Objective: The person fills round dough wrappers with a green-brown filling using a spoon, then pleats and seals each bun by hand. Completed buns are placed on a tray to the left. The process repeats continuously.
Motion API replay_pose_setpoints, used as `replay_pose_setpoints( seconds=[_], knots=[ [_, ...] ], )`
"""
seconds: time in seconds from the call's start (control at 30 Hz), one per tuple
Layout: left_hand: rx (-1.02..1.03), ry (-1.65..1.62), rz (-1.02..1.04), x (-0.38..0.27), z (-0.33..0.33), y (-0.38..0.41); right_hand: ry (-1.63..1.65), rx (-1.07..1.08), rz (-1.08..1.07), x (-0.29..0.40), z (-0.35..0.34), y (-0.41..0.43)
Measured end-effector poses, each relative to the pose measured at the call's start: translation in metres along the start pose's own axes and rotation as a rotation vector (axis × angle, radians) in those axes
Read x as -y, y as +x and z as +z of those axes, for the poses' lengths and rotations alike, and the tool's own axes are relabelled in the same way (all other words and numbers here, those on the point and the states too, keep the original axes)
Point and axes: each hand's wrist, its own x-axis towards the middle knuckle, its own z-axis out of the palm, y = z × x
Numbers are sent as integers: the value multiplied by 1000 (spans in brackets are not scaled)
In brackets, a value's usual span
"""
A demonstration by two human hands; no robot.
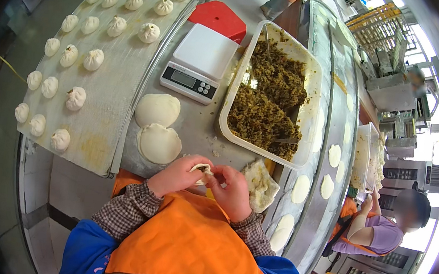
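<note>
Close to my apron, a partly pleated dough bun (201,171) is between my two hands, with dark filling showing through its opening. My left hand (177,175) cups it from the left. The thumb and fingertips of my right hand (231,189) pinch its rim on the right. Two flat dough rounds, one farther (157,109) and one nearer (159,144), lie on the metal table just beyond my left hand, their edges meeting. A clear plastic tub (226,117) of chopped dark filling (264,113) stands beyond my right hand, a spoon handle (286,140) lying in the filling.
Rows of pleated buns (116,26) sit on a cloth-covered tray (104,125) at left. A digital scale (191,80) and red stool-like object (220,18) stand behind. Right are a stained cloth (259,185), a conveyor (316,227) with dough rounds and another person (374,229).
</note>
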Motion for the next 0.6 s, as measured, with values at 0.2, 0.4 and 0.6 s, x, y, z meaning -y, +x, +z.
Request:
replay_pose_setpoints(
  seconds=[0.2,0.4,0.6],
  knots=[
    [-125,-8,47,2,4,-2,366,-130,100,5,9,0],
    [-45,48,133,-2,-1,-1,169,-15,5,-7,8,-1],
    [-117,-538,38,-4,1,-4,913,-92,320,-9,9,3]
  ],
)
